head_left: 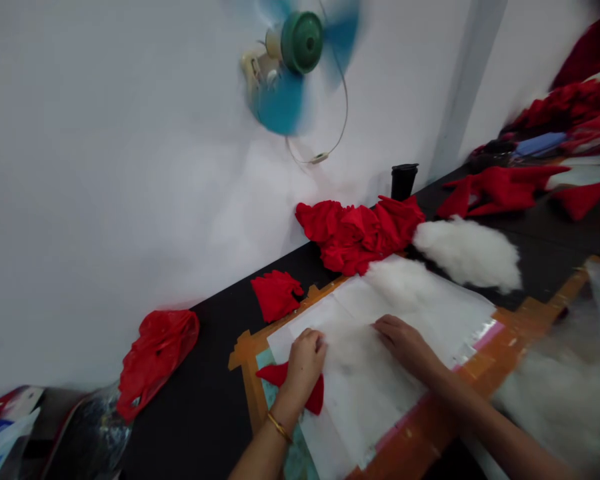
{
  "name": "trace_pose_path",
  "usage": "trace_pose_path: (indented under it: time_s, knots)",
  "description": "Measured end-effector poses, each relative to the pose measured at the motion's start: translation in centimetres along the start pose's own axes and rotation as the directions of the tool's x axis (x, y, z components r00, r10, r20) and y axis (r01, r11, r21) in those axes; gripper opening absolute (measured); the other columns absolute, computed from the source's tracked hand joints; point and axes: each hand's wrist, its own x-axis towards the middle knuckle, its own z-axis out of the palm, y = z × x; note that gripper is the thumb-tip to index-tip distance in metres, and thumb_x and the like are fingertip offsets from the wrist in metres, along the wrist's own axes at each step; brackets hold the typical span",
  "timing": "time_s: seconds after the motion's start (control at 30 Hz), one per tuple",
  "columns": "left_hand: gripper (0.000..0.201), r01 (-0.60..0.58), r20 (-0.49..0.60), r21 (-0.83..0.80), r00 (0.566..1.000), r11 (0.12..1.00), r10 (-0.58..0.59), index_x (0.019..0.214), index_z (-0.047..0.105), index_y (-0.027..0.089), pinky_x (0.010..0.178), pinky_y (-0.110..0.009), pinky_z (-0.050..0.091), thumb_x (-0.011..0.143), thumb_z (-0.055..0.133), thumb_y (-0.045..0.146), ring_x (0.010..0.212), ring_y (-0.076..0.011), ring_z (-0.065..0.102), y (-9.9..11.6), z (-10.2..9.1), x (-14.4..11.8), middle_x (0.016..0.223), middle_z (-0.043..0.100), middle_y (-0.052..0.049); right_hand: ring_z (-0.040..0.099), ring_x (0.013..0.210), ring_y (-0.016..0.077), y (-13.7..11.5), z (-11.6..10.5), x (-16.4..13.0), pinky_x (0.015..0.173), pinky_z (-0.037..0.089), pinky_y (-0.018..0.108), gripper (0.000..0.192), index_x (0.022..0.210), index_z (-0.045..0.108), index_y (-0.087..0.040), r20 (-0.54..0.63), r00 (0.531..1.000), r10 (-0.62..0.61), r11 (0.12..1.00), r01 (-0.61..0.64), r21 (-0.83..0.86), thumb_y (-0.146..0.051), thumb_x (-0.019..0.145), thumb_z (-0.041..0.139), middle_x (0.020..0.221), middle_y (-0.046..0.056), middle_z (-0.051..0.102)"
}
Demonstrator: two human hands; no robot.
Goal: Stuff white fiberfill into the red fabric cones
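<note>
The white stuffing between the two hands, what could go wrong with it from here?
The wall fan, blades blurred as if spinning, might scatter loose wisps of the white stuffing. Fibres could also catch on the bracelet at the left wrist. That wrist crosses over the red cloth piece, so it may drag it.

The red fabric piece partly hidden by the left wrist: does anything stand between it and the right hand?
Partly: the left hand and wrist hide the middle of the red fabric piece. Its curved end faces the right hand, with white sheet and blurred, wispy white stuffing between.
</note>
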Motion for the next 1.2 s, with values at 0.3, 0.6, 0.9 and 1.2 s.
trace_pose_path:
  time_s: [0.3,0.6,0.9,1.2]
  knots:
    - [0.011,0.079,-0.05,-0.188,0.995,0.979,-0.09,0.085,0.067,0.017,0.072,-0.028,0.048,0.079,0.058,0.012,0.075,-0.0159,0.062,1.6,2.6,-1.0,0.082,0.069,-0.002,0.056,0.111,0.0276,-5.0,1.2,-0.3,0.092,0.051,0.042,0.043,0.126,0.054,-0.019,-0.038,0.998,-0.058,0.998,0.057,-0.021,-0.024,0.084,0.064,0.123,0.014,0.057]
    - [0.012,0.09,-0.046,-0.191,0.994,0.978,-0.1,0.075,0.067,0.017,0.078,-0.032,0.048,0.077,0.058,0.009,0.078,-0.0174,0.062,-0.5,-0.2,-2.0,0.079,0.067,-0.002,0.064,0.086,0.0221,-2.5,2.0,0.2,0.078,0.053,0.034,0.025,0.091,0.068,-0.017,0.174,0.984,-0.041,0.998,0.047,-0.03,-0.009,0.089,0.045,0.091,0.009,0.066]
    - [0.059,-0.078,0.084,-0.149,0.992,0.986,0.091,0.126,0.054,0.019,0.096,-0.036,0.047,0.07,0.073,0.015,0.113,-0.0228,0.054,2.2,0.7,-2.0,0.126,0.054,-0.01,0.058,0.109,0.024,-3.8,0.8,-0.9,0.092,0.05,0.037,0.039,0.124,0.054,-0.019,0.102,0.993,-0.054,0.991,0.041,0.125,-0.022,0.086,0.059,0.123,0.012,0.059]
    - [0.031,-0.122,0.184,0.118,0.978,0.985,0.099,0.099,0.066,0.018,0.094,-0.038,0.048,0.08,0.045,0.003,0.097,-0.0223,0.06,0.5,1.4,-2.0,0.101,0.063,-0.008,0.061,0.084,0.0212,-3.3,1.1,-0.7,0.08,0.039,0.036,0.017,0.084,0.067,-0.018,0.222,0.974,-0.04,0.993,0.064,-0.1,-0.016,0.09,0.052,0.083,0.005,0.067]
